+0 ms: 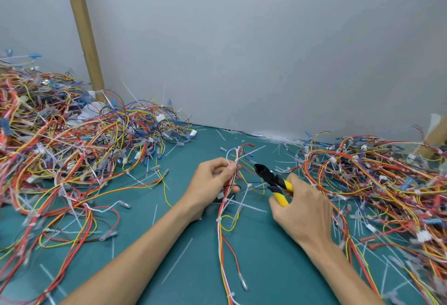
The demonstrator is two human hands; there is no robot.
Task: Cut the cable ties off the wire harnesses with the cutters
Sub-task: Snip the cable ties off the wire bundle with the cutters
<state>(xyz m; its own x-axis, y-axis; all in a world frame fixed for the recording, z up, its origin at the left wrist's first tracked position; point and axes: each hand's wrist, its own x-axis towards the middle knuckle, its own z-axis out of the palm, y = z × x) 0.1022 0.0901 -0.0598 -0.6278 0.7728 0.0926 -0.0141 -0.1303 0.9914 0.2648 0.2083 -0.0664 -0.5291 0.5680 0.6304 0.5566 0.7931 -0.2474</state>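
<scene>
Yellow-handled cutters point(274, 181) sit in the right hand point(302, 210), fingers curled round the handles. The black nose points to the upper left, near the wires but apart from them. Blades parted or closed: cannot tell.

Left hand point(211, 183) pinches the harness point(219, 229) between thumb and fingers at frame centre. The harness runs from there down the table point(261, 268) to the bottom edge. A white tie point(236, 160) sits just beside the thumb tip, and more ties show lower on the bundle.

Risks (judged):
- The tie hugs the wires, so a nose pushed in too deep could nick insulation or cut a thin wire.
- The thumb is just beside the tie, so a slip could catch skin.
- Loose thin wires loop between nose and bundle and may stray into the blades.
- A cut tie may spring off into the left pile point(72, 149) or right pile point(377, 183).
</scene>
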